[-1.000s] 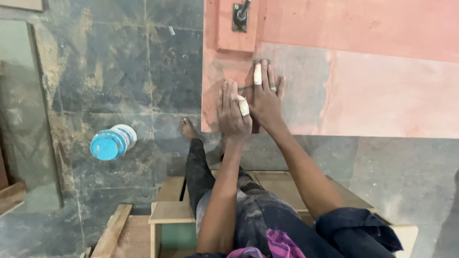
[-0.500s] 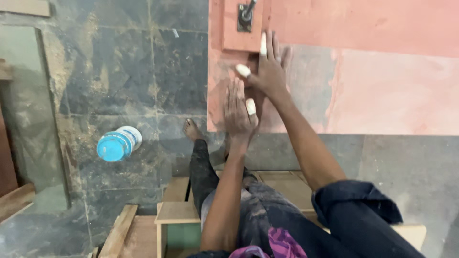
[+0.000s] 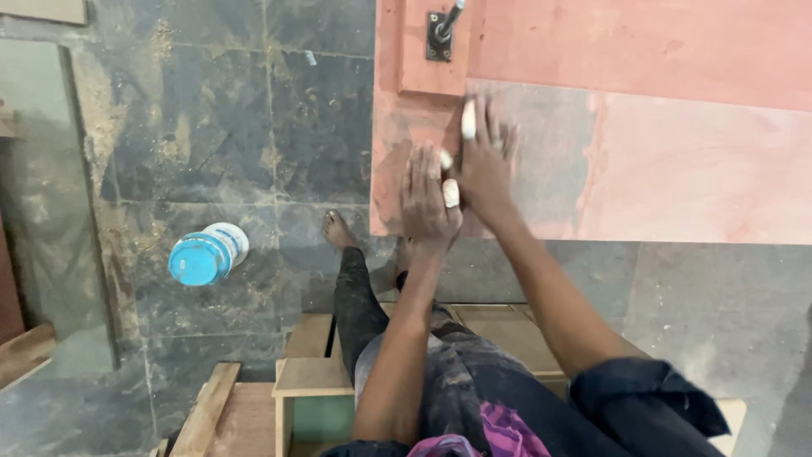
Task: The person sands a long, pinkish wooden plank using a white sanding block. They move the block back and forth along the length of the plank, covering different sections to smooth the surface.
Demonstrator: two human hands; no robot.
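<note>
Hands lie flat, holding nothing: left hand (image 3: 427,196) and right hand (image 3: 484,161) press open-palmed on the reddish board (image 3: 677,161) on the floor (image 3: 211,127). Board likely stiff, heavy; grip its edges.

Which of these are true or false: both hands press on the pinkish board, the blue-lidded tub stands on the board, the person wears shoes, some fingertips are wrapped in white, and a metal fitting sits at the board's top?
1. Both the left hand and right hand lie flat on the pinkish board. True.
2. The blue-lidded tub stands on the board. False: it lies on the dark stone floor, apart from the board.
3. The person wears shoes. False: the visible foot is bare.
4. Some fingertips are wrapped in white. True.
5. A dark metal fitting sits near the board's top. True.
</note>
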